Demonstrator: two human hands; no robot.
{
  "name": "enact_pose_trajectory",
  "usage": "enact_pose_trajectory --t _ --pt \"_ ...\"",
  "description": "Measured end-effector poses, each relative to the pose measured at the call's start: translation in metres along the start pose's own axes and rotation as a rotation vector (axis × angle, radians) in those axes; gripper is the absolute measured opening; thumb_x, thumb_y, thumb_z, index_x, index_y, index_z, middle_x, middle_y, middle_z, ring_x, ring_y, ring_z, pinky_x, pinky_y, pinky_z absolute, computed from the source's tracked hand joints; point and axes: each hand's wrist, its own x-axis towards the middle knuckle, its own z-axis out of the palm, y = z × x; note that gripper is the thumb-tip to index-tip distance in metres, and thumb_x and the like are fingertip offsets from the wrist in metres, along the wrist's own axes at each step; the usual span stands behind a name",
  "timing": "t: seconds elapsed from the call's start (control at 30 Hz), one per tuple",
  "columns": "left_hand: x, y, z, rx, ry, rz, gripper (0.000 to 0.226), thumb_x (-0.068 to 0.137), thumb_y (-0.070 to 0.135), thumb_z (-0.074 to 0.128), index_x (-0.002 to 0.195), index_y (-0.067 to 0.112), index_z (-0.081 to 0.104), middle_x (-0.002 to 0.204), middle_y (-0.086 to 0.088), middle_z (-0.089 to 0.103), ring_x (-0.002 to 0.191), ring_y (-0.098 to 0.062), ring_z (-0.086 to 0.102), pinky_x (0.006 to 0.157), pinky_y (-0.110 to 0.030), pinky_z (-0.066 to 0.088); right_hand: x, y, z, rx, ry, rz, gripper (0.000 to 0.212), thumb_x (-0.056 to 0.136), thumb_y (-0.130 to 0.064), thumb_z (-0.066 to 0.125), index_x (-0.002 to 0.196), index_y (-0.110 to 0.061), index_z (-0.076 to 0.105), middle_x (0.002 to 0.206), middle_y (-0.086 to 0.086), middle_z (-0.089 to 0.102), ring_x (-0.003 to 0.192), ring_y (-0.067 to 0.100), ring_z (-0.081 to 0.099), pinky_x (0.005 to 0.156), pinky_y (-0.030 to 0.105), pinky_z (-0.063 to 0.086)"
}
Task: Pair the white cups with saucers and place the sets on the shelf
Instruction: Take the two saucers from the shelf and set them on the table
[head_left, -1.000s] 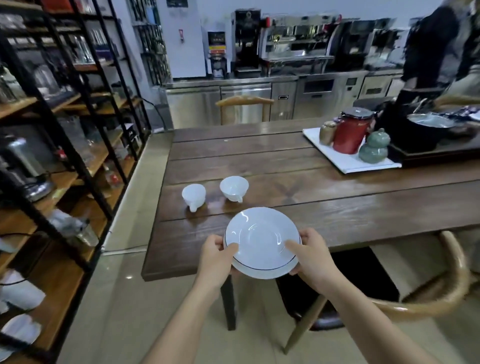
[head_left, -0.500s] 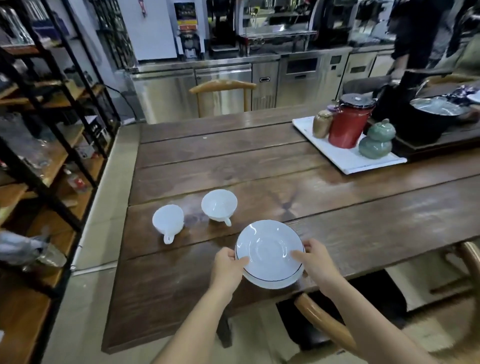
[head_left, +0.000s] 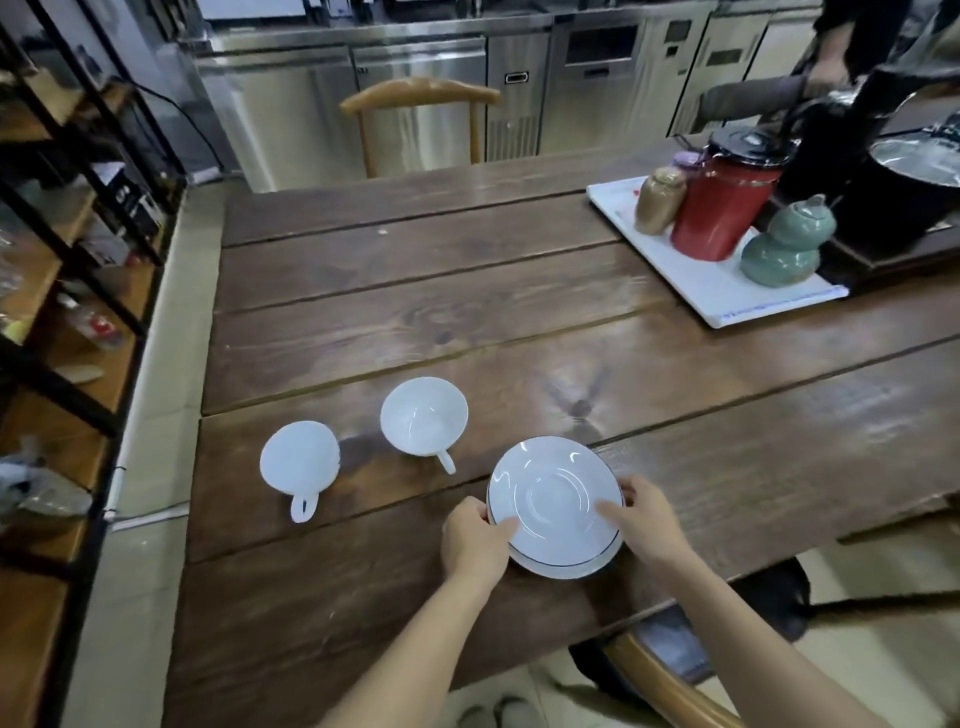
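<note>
Here we hold the saucers (head_left: 556, 506) low over the near part of the wooden bench (head_left: 467, 312), our left hand (head_left: 475, 538) clasped on the left rim with the thumb lying on the top face, and our right hand (head_left: 647, 522) clasped on the right rim with its thumb also on top. A second rim shows under the upper one along the near edge, so we seem to be gripping a small stack rather than a single piece; whether it touches the wood we cannot tell. Each grip is closed on the saucers. Just beyond and to the left stands a white cup (head_left: 423, 418), upright and open, its handle pointing toward us and ending near the saucers' far-left rim without touching it. Further left sits a second white cup (head_left: 300, 457), apart from the first, its handle also toward us; we cannot tell if it is upright or upturned. At the far right of the bench lies a white tray (head_left: 727, 291) carrying a brown jar (head_left: 660, 200), a red canister (head_left: 719, 208) with a black lid, and a green gourd-shaped jar (head_left: 784, 244). Along the left runs a black-framed shelf (head_left: 78, 291) with wooden boards, and behind the bench stands a wooden chair (head_left: 421, 98) before steel cabinets (head_left: 405, 104).
</note>
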Motion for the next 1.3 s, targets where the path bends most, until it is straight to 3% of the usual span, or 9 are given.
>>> enact_pose_trajectory --t 0.2,0.4,0.53,0.67,0.87,0.97,1.07,1.2,1.3 --pt "0.007 0.001 0.002 0.05 0.016 -0.017 0.026 0.079 0.022 0.07 0.087 -0.002 0.064 0.088 -0.015 0.07 0.084 -0.033 0.068 0.077 -0.048 0.057 0.005 -0.004 0.001 -0.058 -0.025 -0.044 0.024 0.08 -0.01 0.062 0.103 -0.005 0.06 0.098 0.011 0.066 0.088 0.027 0.06 0.068 0.034 0.045" --pt "0.005 0.005 0.002 0.166 0.024 -0.008 0.026 0.08 0.029 0.067 0.089 0.006 0.06 0.09 -0.008 0.069 0.085 -0.029 0.067 0.076 -0.041 0.056 0.008 0.001 0.007 -0.155 -0.02 -0.202 0.02 0.083 -0.014 0.055 0.101 -0.014 0.062 0.095 0.006 0.055 0.093 0.024 0.049 0.073 0.027 0.033" --pt "-0.003 0.013 0.0 0.348 0.101 0.09 0.033 0.09 0.036 0.055 0.109 0.01 0.046 0.109 -0.008 0.06 0.101 -0.032 0.061 0.079 -0.037 0.048 0.008 0.002 0.007 -0.205 0.038 -0.129 0.039 0.085 -0.018 0.06 0.121 -0.01 0.051 0.117 0.009 0.044 0.103 0.026 0.049 0.088 0.036 0.042" --pt "0.002 0.016 0.002 0.416 0.067 0.087 0.03 0.094 0.033 0.049 0.106 0.006 0.049 0.109 -0.014 0.064 0.1 -0.034 0.061 0.082 -0.04 0.05 0.009 -0.001 0.006 -0.328 0.082 -0.077 0.022 0.087 -0.031 0.057 0.097 -0.017 0.045 0.095 0.004 0.059 0.083 0.026 0.053 0.073 0.035 0.04" --pt "0.003 0.016 -0.002 0.285 0.064 0.062 0.023 0.095 0.024 0.051 0.101 0.001 0.052 0.103 -0.015 0.063 0.1 -0.036 0.06 0.078 -0.04 0.048 0.012 -0.011 0.0 -0.378 0.054 -0.1 0.024 0.088 -0.03 0.057 0.1 -0.01 0.051 0.088 0.002 0.057 0.082 0.025 0.051 0.068 0.032 0.036" --pt "-0.002 0.015 -0.013 0.172 0.101 0.098 0.017 0.095 0.023 0.051 0.088 0.008 0.046 0.077 0.0 0.052 0.077 -0.025 0.056 0.063 -0.03 0.042 0.007 -0.017 -0.002 -0.24 0.018 -0.167 0.023 0.086 -0.024 0.061 0.098 -0.006 0.053 0.08 0.002 0.055 0.08 0.026 0.051 0.064 0.033 0.038" --pt "-0.012 0.007 -0.031 0.143 0.164 0.121 0.016 0.093 0.023 0.053 0.086 0.011 0.046 0.073 0.002 0.048 0.062 -0.01 0.045 0.053 -0.02 0.037 -0.004 -0.025 0.001 -0.1 -0.025 -0.247 0.019 0.082 -0.017 0.066 0.091 -0.006 0.052 0.072 -0.001 0.051 0.071 0.021 0.048 0.057 0.024 0.037" --pt "-0.028 -0.021 -0.061 0.022 0.256 0.074 0.018 0.09 0.022 0.059 0.078 0.012 0.049 0.07 0.0 0.05 0.064 -0.015 0.048 0.055 -0.023 0.039 -0.026 -0.04 0.023 -0.033 -0.116 -0.348 0.018 0.082 -0.014 0.067 0.085 -0.009 0.051 0.068 0.002 0.051 0.061 0.013 0.046 0.054 0.012 0.039" --pt "-0.038 -0.046 -0.083 -0.063 0.322 -0.002 0.02 0.088 0.02 0.06 0.074 0.011 0.049 0.07 -0.006 0.052 0.063 -0.02 0.048 0.055 -0.029 0.038 -0.037 -0.047 0.047 -0.05 -0.246 -0.371 0.018 0.083 -0.018 0.065 0.083 -0.013 0.048 0.069 0.005 0.054 0.062 0.017 0.047 0.054 0.017 0.037"
